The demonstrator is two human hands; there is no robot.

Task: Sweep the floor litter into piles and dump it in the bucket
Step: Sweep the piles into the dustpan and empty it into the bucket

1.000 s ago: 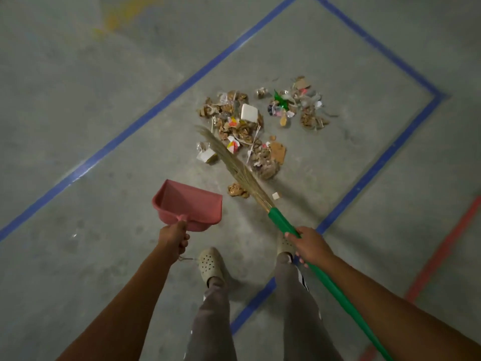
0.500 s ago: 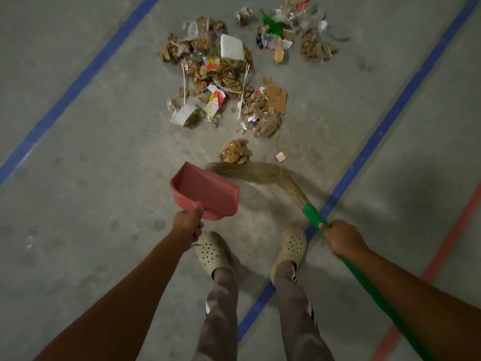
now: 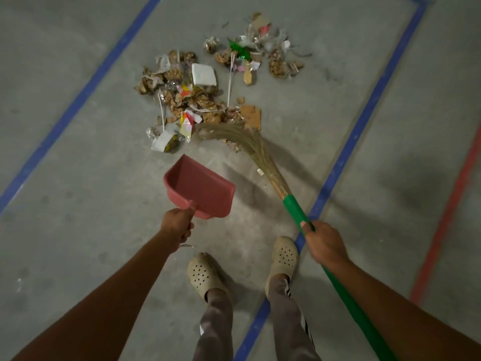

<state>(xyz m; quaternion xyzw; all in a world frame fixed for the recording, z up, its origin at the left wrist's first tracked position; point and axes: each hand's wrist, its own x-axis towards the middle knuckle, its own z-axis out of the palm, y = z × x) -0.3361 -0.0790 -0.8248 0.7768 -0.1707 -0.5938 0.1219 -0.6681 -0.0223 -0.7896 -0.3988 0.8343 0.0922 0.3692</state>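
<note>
View from my head, looking down at a concrete floor (image 3: 78, 204).

My left hand (image 3: 178, 225) is wrapped round the short handle of a red plastic dustpan (image 3: 200, 188), whose open mouth is turned away from me toward the litter. I cannot tell whether its front lip touches the floor.

My right hand (image 3: 325, 243) grips the green handle of a grass broom (image 3: 295, 211), just below the point where the handle meets the straw. The hands are apart, each closed on its own tool.

The broom's bristles (image 3: 234, 132) fan out to the left. They lie flat against the near edge of the larger litter pile (image 3: 187, 97), touching a flat piece of brown cardboard (image 3: 251, 115).

That pile consists of crumpled brown paper, wrappers and a white foam block (image 3: 203, 75). A white packet (image 3: 162, 143) lies at its near left corner, just ahead of the dustpan.

A smaller litter pile (image 3: 260, 53), with a green scrap in it, lies farther off and to the right, close to the first. One small white scrap (image 3: 260, 172) sits alone beside the broom's neck.

Both piles lie between two blue floor lines (image 3: 86, 92); a red floor line (image 3: 450, 212) runs at far right.

My feet, in beige perforated clogs (image 3: 203, 277), stand behind the dustpan, the right one touching the nearer blue line.
</note>
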